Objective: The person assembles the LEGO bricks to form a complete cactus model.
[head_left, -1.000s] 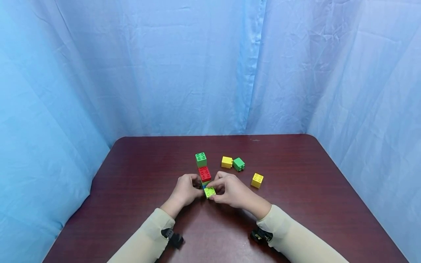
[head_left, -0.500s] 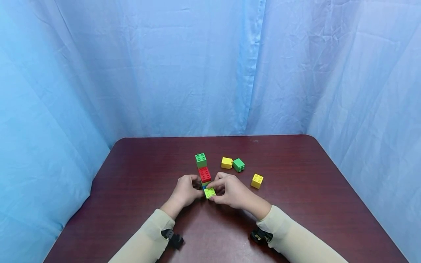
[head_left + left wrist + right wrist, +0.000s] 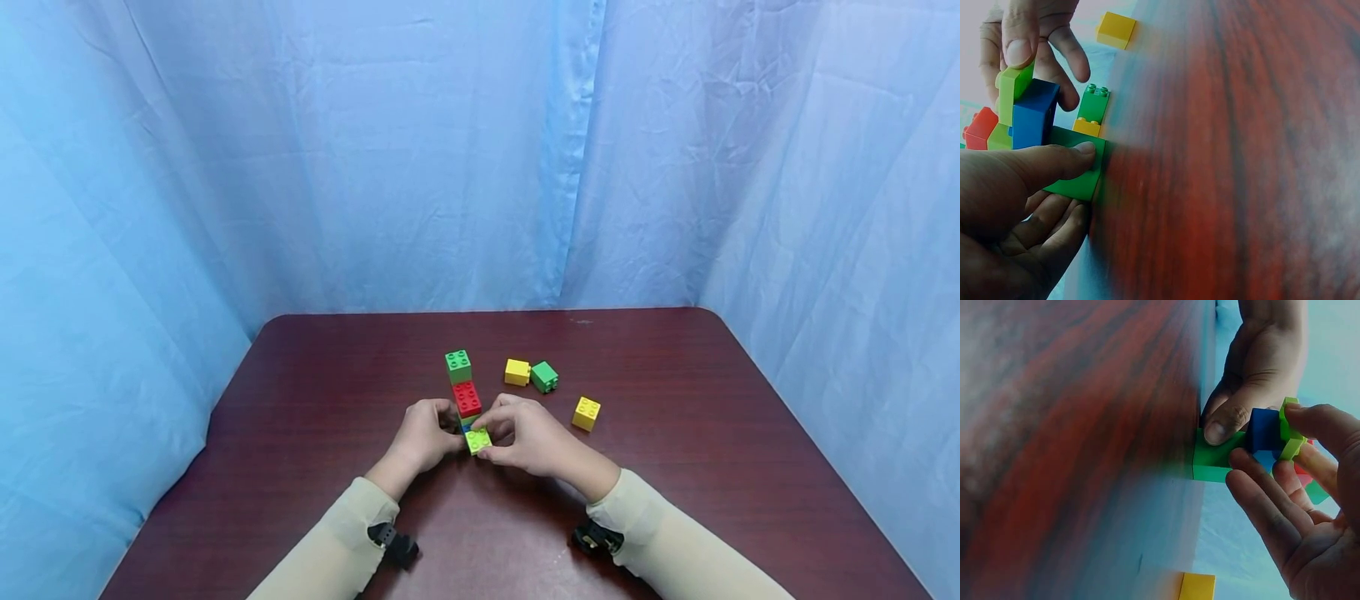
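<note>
A small stack stands on the table (image 3: 675, 433) in front of me: a lime green brick (image 3: 477, 439) on a blue brick (image 3: 1034, 112) on a dark green base brick (image 3: 1075, 169). My left hand (image 3: 448, 435) grips the green base, thumb (image 3: 1054, 159) pressed on its side. My right hand (image 3: 497, 433) pinches the lime brick (image 3: 1289, 434) from above, fingers curled round it and the blue brick (image 3: 1264, 430). The green base (image 3: 1210, 462) sits flat on the wood.
Just behind the stack is a red brick (image 3: 467, 398), and beyond it a green brick (image 3: 458, 365). To the right lie a yellow brick (image 3: 517, 372), a green brick (image 3: 544, 376) and another yellow brick (image 3: 587, 412). Blue curtains surround the table.
</note>
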